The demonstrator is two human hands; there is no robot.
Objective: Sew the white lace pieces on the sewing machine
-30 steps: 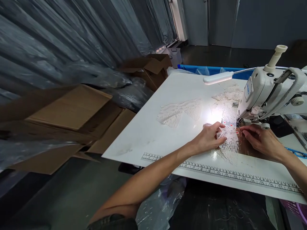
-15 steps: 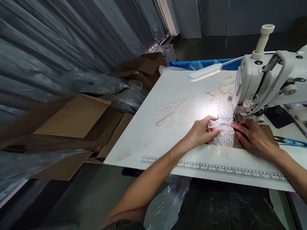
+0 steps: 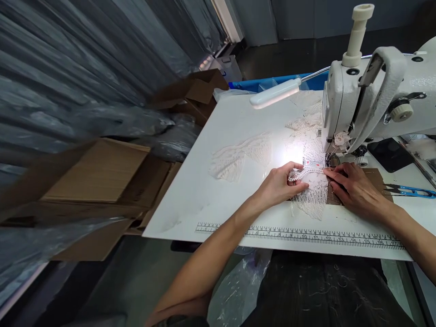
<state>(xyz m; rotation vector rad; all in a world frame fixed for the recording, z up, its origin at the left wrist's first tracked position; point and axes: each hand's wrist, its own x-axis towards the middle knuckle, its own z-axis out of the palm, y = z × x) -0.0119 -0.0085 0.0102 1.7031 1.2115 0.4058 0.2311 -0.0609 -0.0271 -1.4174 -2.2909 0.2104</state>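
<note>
My left hand is closed in a pinch on a white, hole-patterned lace trim, left of the sewing machine's presser foot. The trim runs over a piece of white lace fabric that hangs down toward me on the table. My right hand lies just right of the foot, fingers stretched out and apart, its index fingertip pressing the trim's edge. Part of a brown sheet shows beneath that hand. The sewing machine stands over the work; the needle itself is too small to make out.
Another lace piece lies left on the white table. Blue thread snips and a dark phone are at right. A lamp hangs overhead. A printed ruler lines the front edge. Cardboard boxes stand left.
My view has shifted slightly, so the machine and table sit further left in the picture. Both hands keep much the same place on the trim and lace.
</note>
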